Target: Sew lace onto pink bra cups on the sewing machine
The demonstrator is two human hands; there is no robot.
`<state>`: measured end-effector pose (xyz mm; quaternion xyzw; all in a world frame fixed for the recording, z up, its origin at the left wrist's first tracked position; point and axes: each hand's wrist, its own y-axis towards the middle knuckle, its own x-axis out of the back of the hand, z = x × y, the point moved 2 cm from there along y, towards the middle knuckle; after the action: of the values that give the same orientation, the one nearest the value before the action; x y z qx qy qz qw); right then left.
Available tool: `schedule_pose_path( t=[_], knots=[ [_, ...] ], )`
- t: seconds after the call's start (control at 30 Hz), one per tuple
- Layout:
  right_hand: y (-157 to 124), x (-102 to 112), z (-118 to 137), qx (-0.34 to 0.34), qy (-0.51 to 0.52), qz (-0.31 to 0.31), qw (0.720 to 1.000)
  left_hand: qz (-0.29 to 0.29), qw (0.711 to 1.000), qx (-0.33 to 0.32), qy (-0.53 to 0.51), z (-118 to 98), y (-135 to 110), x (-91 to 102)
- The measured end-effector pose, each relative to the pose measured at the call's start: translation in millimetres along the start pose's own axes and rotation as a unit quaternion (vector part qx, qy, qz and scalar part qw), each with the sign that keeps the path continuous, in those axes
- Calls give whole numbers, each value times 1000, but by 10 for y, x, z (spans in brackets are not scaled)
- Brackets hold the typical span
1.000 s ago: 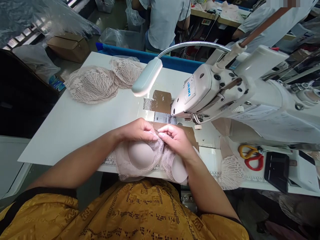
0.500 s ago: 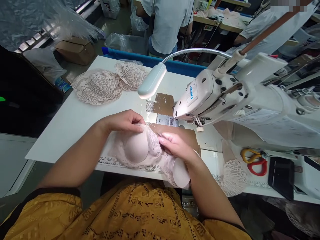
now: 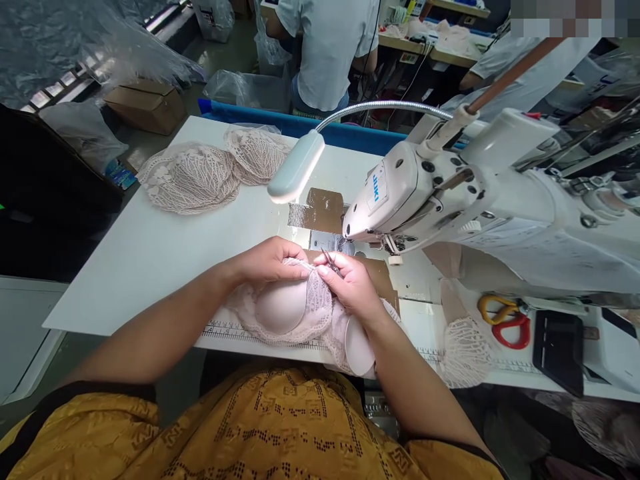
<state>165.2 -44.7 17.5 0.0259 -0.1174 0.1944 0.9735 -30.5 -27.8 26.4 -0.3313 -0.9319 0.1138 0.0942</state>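
A pale pink lace bra (image 3: 283, 308) with moulded cups lies across the table's front edge, over a printed ruler strip. My left hand (image 3: 280, 260) is closed, pinching the upper lace edge of one cup. Close beside it, my right hand (image 3: 350, 280) is closed around small metal thread snips (image 3: 331, 263), whose points stick up past the fingers. The right fingertips also meet the lace edge near my left thumb. Below my right wrist rests the second cup (image 3: 359, 347). How the snips sit in the palm is hidden.
A sewing machine (image 3: 410, 187) stands right of my hands, with a lamp (image 3: 296, 167) hanging over the table. Lace pieces (image 3: 190, 177) are piled at the back left. Scissors (image 3: 507, 321) and a dark phone-like device (image 3: 559, 350) lie right. A seated person (image 3: 327, 53) is beyond.
Both hands have come together at the cup's upper edge, the left moving right and the right slightly up. The snips' points now show clearly, and the lace side panel is spread more openly.
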Motion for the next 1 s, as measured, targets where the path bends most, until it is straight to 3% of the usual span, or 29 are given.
schedule_pose_path(
  t=[0.13,0.43,0.63,0.73,0.87,1.0],
  knots=[
    [-31,43,-85,-49,85,15,995,10,998,40,-40,-3,-10,8],
    [-65,59,-31,-49,26,62,997,-15,993,65,-102,31,1,-14],
    [-42,-26,-35,0,-12,50,999,7,996,47,-78,4,5,-71],
    [-33,-20,-29,-2,-21,37,999,12,998,47,-49,-2,7,-84],
    [-24,-16,-21,-23,5,66,998,10,999,34,-14,16,26,-99],
    [-8,-31,7,-3,-38,57,998,14,1000,12,20,30,46,-124]
  ],
)
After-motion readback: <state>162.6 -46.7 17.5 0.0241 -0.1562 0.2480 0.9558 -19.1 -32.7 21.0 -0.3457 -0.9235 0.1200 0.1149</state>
